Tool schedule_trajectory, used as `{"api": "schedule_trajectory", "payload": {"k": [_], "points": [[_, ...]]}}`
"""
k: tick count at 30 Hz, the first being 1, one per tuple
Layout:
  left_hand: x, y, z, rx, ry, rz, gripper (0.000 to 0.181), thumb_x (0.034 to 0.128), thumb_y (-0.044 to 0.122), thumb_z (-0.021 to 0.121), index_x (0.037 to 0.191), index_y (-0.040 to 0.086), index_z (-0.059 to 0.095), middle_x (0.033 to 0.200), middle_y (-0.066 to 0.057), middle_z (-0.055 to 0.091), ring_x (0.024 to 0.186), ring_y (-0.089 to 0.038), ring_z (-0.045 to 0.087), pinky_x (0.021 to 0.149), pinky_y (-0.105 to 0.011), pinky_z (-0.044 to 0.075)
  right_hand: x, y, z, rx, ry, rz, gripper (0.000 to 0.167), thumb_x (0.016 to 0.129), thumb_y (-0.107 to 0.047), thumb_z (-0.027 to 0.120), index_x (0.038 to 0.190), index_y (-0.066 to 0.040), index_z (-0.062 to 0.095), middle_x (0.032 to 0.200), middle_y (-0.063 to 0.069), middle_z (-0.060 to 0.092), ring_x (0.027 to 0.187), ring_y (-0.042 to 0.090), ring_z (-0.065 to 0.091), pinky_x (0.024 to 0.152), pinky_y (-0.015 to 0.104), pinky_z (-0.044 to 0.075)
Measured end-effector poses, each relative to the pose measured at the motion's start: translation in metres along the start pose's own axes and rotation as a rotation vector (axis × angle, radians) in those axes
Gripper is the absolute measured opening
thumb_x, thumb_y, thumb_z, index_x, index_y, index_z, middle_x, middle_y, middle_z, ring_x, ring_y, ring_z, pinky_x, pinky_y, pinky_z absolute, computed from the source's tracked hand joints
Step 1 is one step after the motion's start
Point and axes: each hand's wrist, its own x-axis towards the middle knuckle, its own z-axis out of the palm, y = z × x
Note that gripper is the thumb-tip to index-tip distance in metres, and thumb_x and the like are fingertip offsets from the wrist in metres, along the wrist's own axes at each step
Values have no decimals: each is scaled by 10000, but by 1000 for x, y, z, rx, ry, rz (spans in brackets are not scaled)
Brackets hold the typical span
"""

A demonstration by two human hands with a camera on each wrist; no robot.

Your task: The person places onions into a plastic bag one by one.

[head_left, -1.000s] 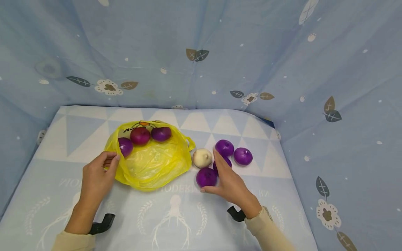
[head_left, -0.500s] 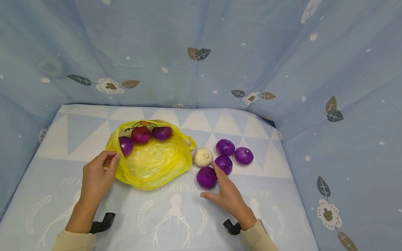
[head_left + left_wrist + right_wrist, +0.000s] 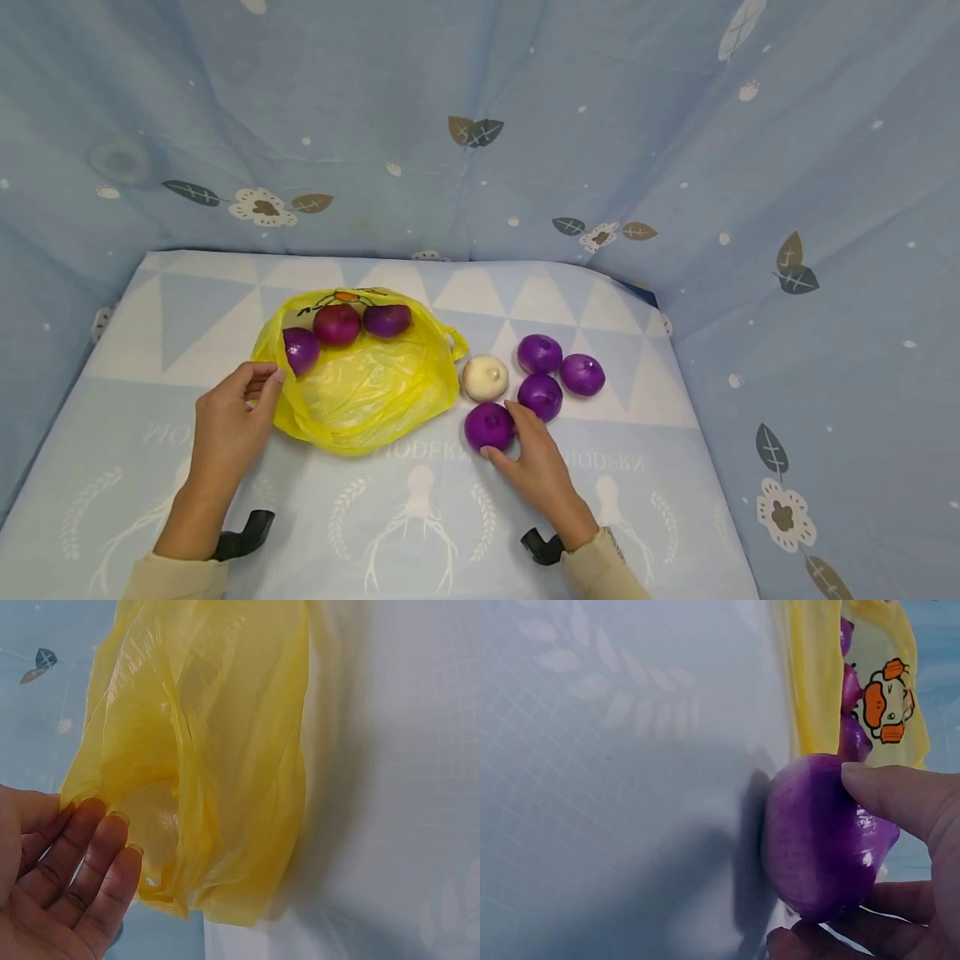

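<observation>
Narrowing its earlier spread, the right hand [image 3: 538, 468] clasps the near onion [image 3: 488, 427] — left hand [image 3: 234, 423] pinches the bag [image 3: 367, 404] holding three onions [image 3: 337, 325].

My fingers [image 3: 112, 898] are bare, both sides. Plain beige on the left sleeve [image 3: 178, 577] and right sleeve [image 3: 600, 568], the latter with a greyish strip [image 3: 616, 542] at the cuff, detail too small to read. Black elbow-shaped bits jut from left wrist [image 3: 246, 538] and right wrist [image 3: 542, 549].

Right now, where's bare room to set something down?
Free: pale printed tablecloth between left hand and right hand, fronting yellow plastic bag; right of rightmost round purple onion. Crowded: around the round white onion, between bag and purple onions.
</observation>
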Motion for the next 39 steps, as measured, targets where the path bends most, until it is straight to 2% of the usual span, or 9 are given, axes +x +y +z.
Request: {"api": "schedule_trajectory", "payload": {"k": [22,30,39], "points": [[-1,0,-1,4,11,-8,184,1014,120,703,1114,-34,716,961,-175,746,857,-317,693,696,-107,399,-7,-4,8,-8,-49,30,860,876,-318,877,1549,-8,439,1559,168,489,1423,324,492,1151,479,397],[-2,0,-1,5,9,-6,191,1014,121,703,1120,-37,714,970,-183,746,860,-333,700,699,-104,395,-9,-6,8,22,-76,37,847,876,-304,878,1545,-12,448,1539,162,518,1408,317,513,1138,475,413],[-2,-1,-1,1,15,5,180,1009,102,705,1118,-40,715,967,-180,748,853,-321,695,694,-112,401,-13,-13,5,74,-98,7,829,887,-343,864,1541,-29,462,1512,138,552,1378,287,546,1124,456,434]]}}
